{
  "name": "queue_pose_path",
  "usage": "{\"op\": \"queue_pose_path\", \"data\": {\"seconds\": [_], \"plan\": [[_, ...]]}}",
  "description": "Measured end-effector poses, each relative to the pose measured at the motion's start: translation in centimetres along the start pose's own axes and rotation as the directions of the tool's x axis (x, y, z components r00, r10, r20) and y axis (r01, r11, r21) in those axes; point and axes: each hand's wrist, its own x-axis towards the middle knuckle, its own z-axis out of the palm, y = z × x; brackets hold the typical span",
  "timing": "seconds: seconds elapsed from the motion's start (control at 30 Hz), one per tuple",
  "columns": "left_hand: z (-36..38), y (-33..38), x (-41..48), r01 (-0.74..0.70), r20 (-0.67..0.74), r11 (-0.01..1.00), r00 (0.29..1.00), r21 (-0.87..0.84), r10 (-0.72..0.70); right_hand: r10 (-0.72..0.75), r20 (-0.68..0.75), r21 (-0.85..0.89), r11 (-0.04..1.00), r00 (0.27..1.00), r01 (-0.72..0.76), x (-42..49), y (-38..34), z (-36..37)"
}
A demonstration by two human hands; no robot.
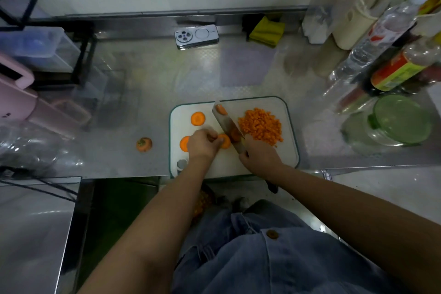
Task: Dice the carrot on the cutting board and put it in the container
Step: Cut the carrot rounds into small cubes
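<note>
On the white cutting board lies a heap of diced carrot at the right. A round carrot slice lies at the upper left, another slice is partly hidden under my left hand. That hand pinches a third slice against the board. My right hand grips the handle of a cleaver, whose blade stands just right of the pinched slice, with carrot bits stuck on it. A glass container with a green lid stands to the right of the board.
A carrot top lies on the steel counter left of the board. A phone and a yellow cloth lie at the back. Bottles crowd the right side. A pink appliance stands at the left.
</note>
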Motion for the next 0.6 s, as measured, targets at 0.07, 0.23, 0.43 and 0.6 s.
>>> {"op": "queue_pose_path", "data": {"seconds": [0.07,0.23,0.43,0.6], "plan": [[0.6,0.3,-0.7,0.005,-0.009,1.000,1.000,0.021,-0.005,0.007,0.009,0.007,1.000,1.000,-0.007,-0.7,0.4,0.1],[1.1,0.6,-1.8,-0.013,-0.051,0.994,0.999,0.108,0.019,0.013,-0.054,0.015,1.000,0.998,-0.013,-1.8,1.1,0.0],[1.8,0.1,-2.6,-0.030,-0.042,0.991,0.998,0.129,0.036,-0.006,-0.038,-0.009,1.000,0.999,0.006,-2.6,1.1,-0.2],[2.2,0.2,-2.8,-0.003,-0.070,0.995,0.997,0.102,0.010,-0.020,-0.005,-0.014,1.000,1.000,0.020,-3.0,0.9,0.1]]}}
